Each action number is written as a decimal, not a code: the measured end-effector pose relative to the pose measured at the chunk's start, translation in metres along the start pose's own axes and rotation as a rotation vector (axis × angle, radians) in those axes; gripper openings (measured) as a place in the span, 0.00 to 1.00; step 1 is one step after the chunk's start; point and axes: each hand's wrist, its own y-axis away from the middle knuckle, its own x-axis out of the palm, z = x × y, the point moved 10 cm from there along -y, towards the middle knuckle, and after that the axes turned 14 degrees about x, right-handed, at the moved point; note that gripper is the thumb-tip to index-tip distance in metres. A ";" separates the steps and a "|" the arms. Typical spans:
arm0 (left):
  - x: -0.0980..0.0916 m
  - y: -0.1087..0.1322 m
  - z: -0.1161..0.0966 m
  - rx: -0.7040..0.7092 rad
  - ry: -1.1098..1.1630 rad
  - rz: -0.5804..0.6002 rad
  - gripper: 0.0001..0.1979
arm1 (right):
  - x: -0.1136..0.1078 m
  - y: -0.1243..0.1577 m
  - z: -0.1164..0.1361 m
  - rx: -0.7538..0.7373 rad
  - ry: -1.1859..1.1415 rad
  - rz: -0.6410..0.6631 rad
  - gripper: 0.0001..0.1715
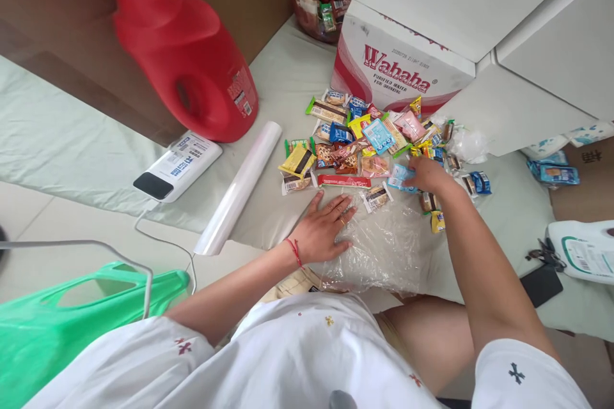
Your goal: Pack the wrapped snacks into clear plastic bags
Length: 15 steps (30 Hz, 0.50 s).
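Note:
My left hand lies flat with fingers spread on a crumpled clear plastic sheet on the pale green cloth. My right hand reaches into a pile of small wrapped snacks, its fingers curled over a light blue packet. The pile spreads from a yellow packet at the left to blue packets at the right. A long red packet lies just beyond my left fingertips.
A roll of clear film lies left of my hand. A red jug, a white power bank, a Wahaha carton, a bowl of snacks, a green bag and a phone surround the area.

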 end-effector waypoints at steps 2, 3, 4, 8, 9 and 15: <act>0.000 0.000 0.000 0.006 0.013 0.005 0.40 | -0.024 0.002 -0.014 0.003 -0.136 -0.037 0.12; 0.000 0.000 0.000 0.007 0.017 0.008 0.40 | -0.039 0.002 -0.019 0.005 -0.255 -0.076 0.11; 0.000 0.000 0.000 0.006 0.020 0.009 0.41 | -0.055 0.001 -0.021 -0.002 -0.411 -0.120 0.12; 0.000 0.000 0.001 -0.012 0.020 0.003 0.40 | -0.081 -0.018 0.011 -0.101 -1.014 -0.141 0.16; 0.000 0.000 0.001 -0.013 0.018 0.000 0.40 | -0.078 -0.028 0.025 -0.106 -1.047 -0.128 0.16; -0.001 0.000 0.000 0.008 0.029 -0.015 0.40 | -0.045 -0.073 0.061 -0.018 -0.758 -0.164 0.21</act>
